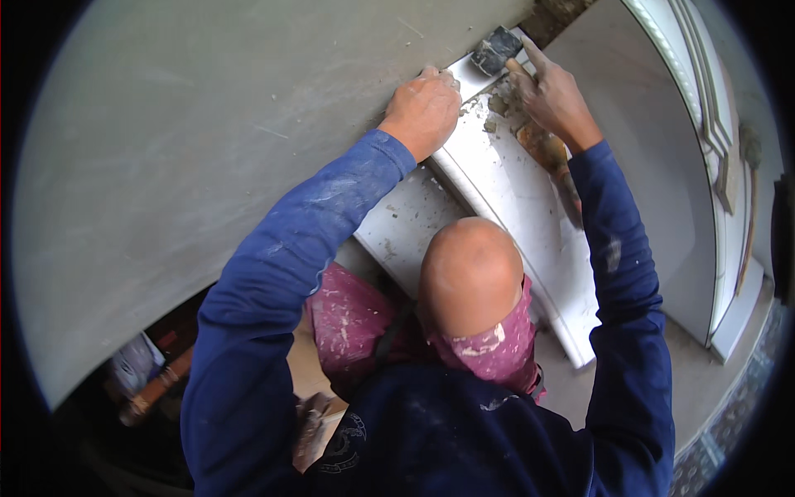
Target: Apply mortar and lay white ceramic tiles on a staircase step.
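Observation:
Up by the wall, my right hand point(553, 98) grips the short handle of a rubber mallet. Its black, dusty head point(497, 51) rests on or just over a narrow white tile strip point(470, 78) along the wall's foot; contact cannot be made out. At the near end of that strip, my left hand point(422, 112) is closed with its knuckles up, the fingers curled at the strip's edge and partly hidden. Below the hands lies a white stair tread point(522, 224) with bits of mortar at its far end. An orange-brown tool point(542, 149), perhaps a trowel, lies on it beside my right wrist.
A large grey wall point(207, 124) fills the left side. A lower speckled step point(414, 215) lies beside my bent knee point(472, 273). At right stand a large pale panel point(646, 141) and several white slabs point(700, 74), with a long-handled brush point(749, 166) alongside. Clutter point(141, 373) sits lower left.

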A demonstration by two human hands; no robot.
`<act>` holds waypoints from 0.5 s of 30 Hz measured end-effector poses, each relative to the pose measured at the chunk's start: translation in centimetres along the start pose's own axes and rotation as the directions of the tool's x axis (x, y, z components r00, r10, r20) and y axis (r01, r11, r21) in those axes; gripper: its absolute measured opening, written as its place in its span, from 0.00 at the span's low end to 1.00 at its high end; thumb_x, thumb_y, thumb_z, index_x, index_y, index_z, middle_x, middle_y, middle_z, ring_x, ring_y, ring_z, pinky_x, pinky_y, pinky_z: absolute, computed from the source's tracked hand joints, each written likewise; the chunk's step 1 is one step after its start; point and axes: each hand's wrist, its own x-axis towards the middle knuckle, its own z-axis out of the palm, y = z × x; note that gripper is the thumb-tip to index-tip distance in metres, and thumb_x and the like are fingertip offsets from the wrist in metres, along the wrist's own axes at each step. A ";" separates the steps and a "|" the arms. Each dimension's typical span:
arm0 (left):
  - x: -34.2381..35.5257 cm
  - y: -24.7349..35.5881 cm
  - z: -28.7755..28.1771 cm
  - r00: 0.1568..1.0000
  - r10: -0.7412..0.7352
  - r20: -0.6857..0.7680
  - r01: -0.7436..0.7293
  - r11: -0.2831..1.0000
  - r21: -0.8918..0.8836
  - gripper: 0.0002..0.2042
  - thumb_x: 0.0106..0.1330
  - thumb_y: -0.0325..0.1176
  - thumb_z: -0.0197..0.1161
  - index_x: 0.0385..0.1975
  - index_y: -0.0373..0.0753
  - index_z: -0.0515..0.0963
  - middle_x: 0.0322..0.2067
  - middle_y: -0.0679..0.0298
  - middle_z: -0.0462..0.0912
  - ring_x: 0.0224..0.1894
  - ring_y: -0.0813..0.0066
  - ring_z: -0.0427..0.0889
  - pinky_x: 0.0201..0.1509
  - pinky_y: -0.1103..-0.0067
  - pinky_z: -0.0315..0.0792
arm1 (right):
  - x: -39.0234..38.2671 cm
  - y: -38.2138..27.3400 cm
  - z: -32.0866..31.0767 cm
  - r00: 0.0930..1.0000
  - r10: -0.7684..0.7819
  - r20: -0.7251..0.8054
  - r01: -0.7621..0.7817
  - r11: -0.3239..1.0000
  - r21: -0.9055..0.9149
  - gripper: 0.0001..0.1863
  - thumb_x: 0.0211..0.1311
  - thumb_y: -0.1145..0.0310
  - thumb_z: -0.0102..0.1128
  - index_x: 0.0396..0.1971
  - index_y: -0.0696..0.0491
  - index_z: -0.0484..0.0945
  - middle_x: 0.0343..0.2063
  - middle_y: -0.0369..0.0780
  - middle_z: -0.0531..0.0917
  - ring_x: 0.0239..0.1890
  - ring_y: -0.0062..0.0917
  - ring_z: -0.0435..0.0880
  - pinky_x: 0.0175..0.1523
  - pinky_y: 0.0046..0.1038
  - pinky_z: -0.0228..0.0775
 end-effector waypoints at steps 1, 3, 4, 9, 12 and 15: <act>0.1 0.0 -0.1 1.000 -0.002 -0.006 0.002 1.000 0.020 0.10 0.64 0.28 0.51 0.37 0.35 0.79 0.41 0.59 0.80 0.45 0.59 0.77 0.47 0.69 0.76 | -0.1 0.1 0.0 0.999 0.019 0.027 -0.020 0.999 0.026 0.27 0.60 0.66 0.56 0.61 0.53 0.69 0.35 0.56 0.82 0.39 0.48 0.83 0.44 0.40 0.73; 0.3 0.1 -0.3 0.999 0.009 0.034 -0.009 1.000 0.011 0.10 0.64 0.28 0.50 0.38 0.35 0.79 0.42 0.59 0.80 0.46 0.59 0.77 0.48 0.69 0.76 | -0.7 0.5 0.2 0.990 0.092 0.103 -0.111 0.975 0.192 0.25 0.59 0.68 0.56 0.59 0.54 0.71 0.35 0.56 0.82 0.39 0.48 0.83 0.44 0.40 0.73; 0.4 0.3 -0.2 0.999 -0.005 0.054 0.005 1.000 0.005 0.10 0.64 0.27 0.50 0.38 0.34 0.79 0.42 0.58 0.80 0.46 0.59 0.77 0.48 0.69 0.76 | -1.4 0.5 0.2 0.975 0.123 0.183 -0.180 0.924 0.338 0.24 0.58 0.69 0.56 0.57 0.55 0.73 0.36 0.56 0.82 0.38 0.47 0.83 0.43 0.40 0.74; 1.0 1.3 0.4 0.996 -0.007 0.091 0.011 0.999 -0.043 0.11 0.63 0.31 0.52 0.35 0.37 0.82 0.42 0.58 0.81 0.48 0.60 0.77 0.49 0.70 0.76 | -4.4 -3.2 -1.5 0.979 0.202 0.012 -0.201 0.971 0.130 0.21 0.57 0.74 0.54 0.52 0.56 0.77 0.30 0.51 0.84 0.31 0.35 0.83 0.39 0.33 0.74; 1.3 0.0 3.2 0.999 -0.017 0.036 0.018 1.000 -0.014 0.11 0.62 0.32 0.53 0.32 0.39 0.84 0.42 0.58 0.82 0.49 0.60 0.77 0.48 0.69 0.76 | -7.2 -6.8 -1.7 0.934 0.216 -0.284 -0.070 0.892 0.447 0.19 0.59 0.70 0.57 0.51 0.56 0.78 0.26 0.49 0.82 0.27 0.23 0.81 0.36 0.29 0.73; -0.5 -1.0 6.7 0.997 -0.035 0.066 0.038 0.998 -0.046 0.10 0.62 0.33 0.55 0.36 0.38 0.82 0.42 0.57 0.81 0.48 0.58 0.77 0.50 0.67 0.75 | -11.8 -8.3 -0.6 0.920 0.309 -0.240 -0.198 0.897 0.395 0.20 0.58 0.70 0.59 0.51 0.56 0.78 0.24 0.47 0.83 0.25 0.22 0.80 0.34 0.27 0.72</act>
